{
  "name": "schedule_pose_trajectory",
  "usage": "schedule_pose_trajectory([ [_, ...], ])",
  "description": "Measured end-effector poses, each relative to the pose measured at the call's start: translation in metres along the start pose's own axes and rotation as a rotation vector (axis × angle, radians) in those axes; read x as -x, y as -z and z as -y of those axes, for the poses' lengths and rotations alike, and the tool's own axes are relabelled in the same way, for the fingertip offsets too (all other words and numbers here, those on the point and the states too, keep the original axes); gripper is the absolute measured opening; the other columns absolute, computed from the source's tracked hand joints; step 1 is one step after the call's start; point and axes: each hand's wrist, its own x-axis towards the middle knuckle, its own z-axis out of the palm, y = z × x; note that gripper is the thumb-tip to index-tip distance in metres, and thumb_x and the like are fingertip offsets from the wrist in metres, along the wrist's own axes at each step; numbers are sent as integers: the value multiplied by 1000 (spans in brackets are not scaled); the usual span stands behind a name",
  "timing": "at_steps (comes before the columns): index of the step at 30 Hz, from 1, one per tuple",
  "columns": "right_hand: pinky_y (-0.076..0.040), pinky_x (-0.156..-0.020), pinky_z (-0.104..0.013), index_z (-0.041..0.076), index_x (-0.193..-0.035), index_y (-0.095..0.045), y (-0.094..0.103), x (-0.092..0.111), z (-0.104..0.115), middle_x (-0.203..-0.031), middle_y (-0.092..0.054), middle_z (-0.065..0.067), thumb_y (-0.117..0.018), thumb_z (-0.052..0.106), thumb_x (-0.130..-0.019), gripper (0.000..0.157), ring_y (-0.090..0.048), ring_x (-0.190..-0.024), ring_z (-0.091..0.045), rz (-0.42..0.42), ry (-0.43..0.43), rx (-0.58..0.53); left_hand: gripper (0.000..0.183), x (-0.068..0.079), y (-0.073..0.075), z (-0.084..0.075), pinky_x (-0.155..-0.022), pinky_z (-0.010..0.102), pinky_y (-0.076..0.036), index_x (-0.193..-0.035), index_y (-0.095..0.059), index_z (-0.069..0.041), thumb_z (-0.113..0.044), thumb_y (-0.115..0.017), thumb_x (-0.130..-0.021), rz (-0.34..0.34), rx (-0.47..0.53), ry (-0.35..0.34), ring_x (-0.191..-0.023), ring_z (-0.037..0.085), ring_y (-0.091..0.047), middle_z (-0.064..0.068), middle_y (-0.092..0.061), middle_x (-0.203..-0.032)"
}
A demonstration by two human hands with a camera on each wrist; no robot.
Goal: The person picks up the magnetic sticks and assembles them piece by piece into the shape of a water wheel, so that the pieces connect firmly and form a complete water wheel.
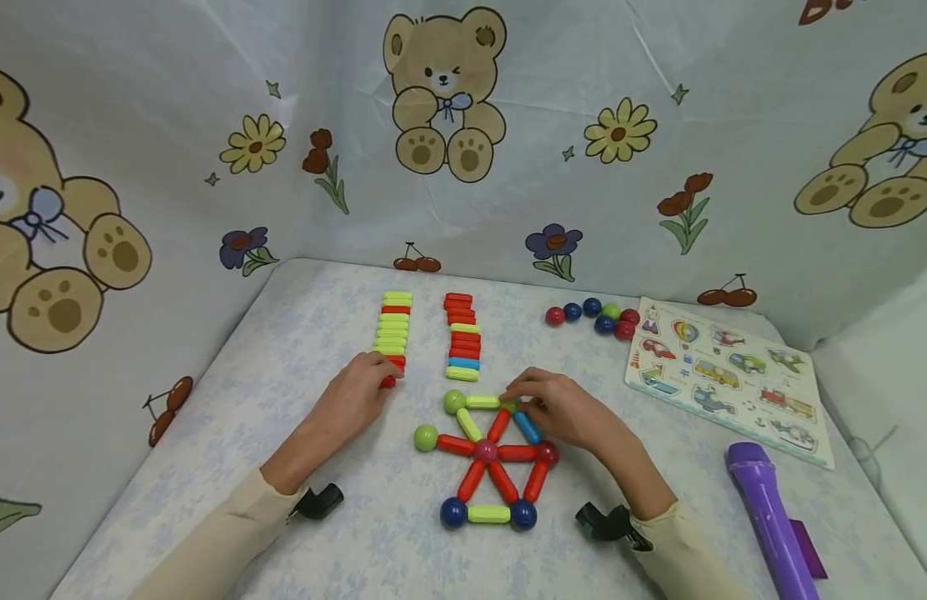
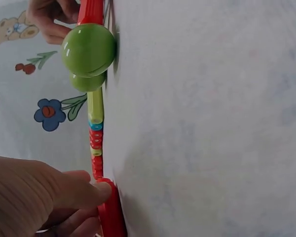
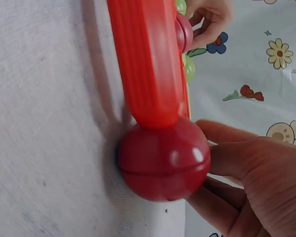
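A flat figure of magnetic rods and balls lies on the table, red rods meeting at a red centre ball (image 1: 486, 451). My left hand (image 1: 356, 385) pinches a red rod (image 2: 113, 212) at the near end of the left rod row (image 1: 392, 325). With curled fingers, my right hand (image 1: 564, 408) holds the green ball (image 1: 510, 405) at the figure's upper right corner, above a blue rod (image 1: 527, 427). In the right wrist view a red ball (image 3: 164, 160) hides that grip. The left corner's green ball (image 1: 426, 437) joins only one red rod (image 1: 456, 445).
A second row of rods (image 1: 463, 337) lies right of the first. Loose balls (image 1: 604, 324) are grouped at the back, beside a picture puzzle board (image 1: 726, 375). A purple microphone (image 1: 771, 517) lies at the right edge. Printed cloth (image 1: 523, 233) walls the back and sides.
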Motion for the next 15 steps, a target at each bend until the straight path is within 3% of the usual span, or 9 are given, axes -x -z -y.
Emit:
schedule_pose_trajectory([
  [8, -63, -89, -33, 12, -128, -79, 3, 1, -1, -120, -72, -5, -76, 6, -101, 29, -68, -101, -16, 22, -44, 19, 28, 4, 3, 0, -74, 40, -59, -110, -83, -7, 11, -80, -88, -1, -25, 31, -91, 28, -62, 7, -78, -113],
  [12, -61, -86, -29, 12, -129, -79, 3, 1, -2, -117, -71, -4, -76, 6, -101, 29, -66, -98, -14, 29, -41, 14, 27, 3, 2, -5, -79, 41, -61, -117, -81, -6, 2, -83, -90, 47, 14, 48, -93, 27, -67, 9, -76, -114],
  [15, -60, -84, -27, 12, -129, -79, 3, 1, -2, -115, -71, -4, -76, 7, -101, 29, -65, -96, -13, 31, -42, 15, 33, -1, 0, -14, -84, 41, -62, -126, -77, -2, -4, -83, -94, 103, 106, 78, -96, 23, -71, 9, -76, -114],
])
